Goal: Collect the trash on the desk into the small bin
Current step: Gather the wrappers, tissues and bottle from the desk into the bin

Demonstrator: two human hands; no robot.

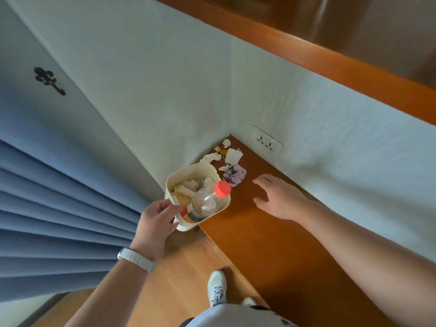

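My left hand (157,220) grips the near rim of a small cream bin (181,174), holding it beside the left end of the wooden desk (271,232). In the bin stand a clear plastic bottle with a red cap (207,201) and several crumpled papers. On the desk's far corner lie a purple printed wrapper (234,174), a white tissue (233,155) and several small paper scraps (226,142). My right hand (274,197) hovers open over the desk, just right of the wrapper, holding nothing.
White walls meet at the corner behind the trash, with a double socket (266,141) low on the right wall. A wooden shelf (330,60) runs above. Blue curtains (59,208) hang at the left. My shoe (217,287) stands on the wood floor.
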